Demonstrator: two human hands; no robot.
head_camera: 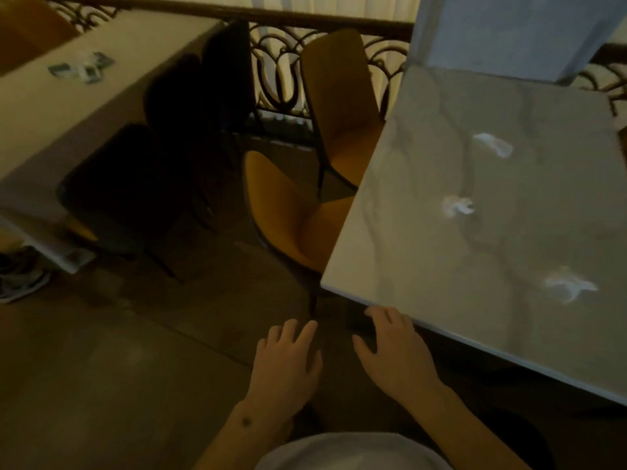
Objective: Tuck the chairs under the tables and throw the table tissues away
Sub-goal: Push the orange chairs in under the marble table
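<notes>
We hold our left hand (285, 361) and right hand (393, 351) loose and empty by the marble table (424, 266), where 3 tissues (458, 205) lie, 2 orange chairs (288, 212) alongside.

Both hands hang low with fingers loose and hold nothing. The left hand (286, 362) is over the floor. The right hand (395, 351) is just beside the near corner of the marble bench (424, 184). Three white tissues lie on this bench: a far tissue (493, 145), a middle tissue (457, 205) and a near tissue (570, 284). Two orange chairs, a near chair (288, 212) and a far chair (342, 106), sit at its left edge, seats partly under. Dark chairs (159, 164) line the other bench (68, 113) on the left.
</notes>
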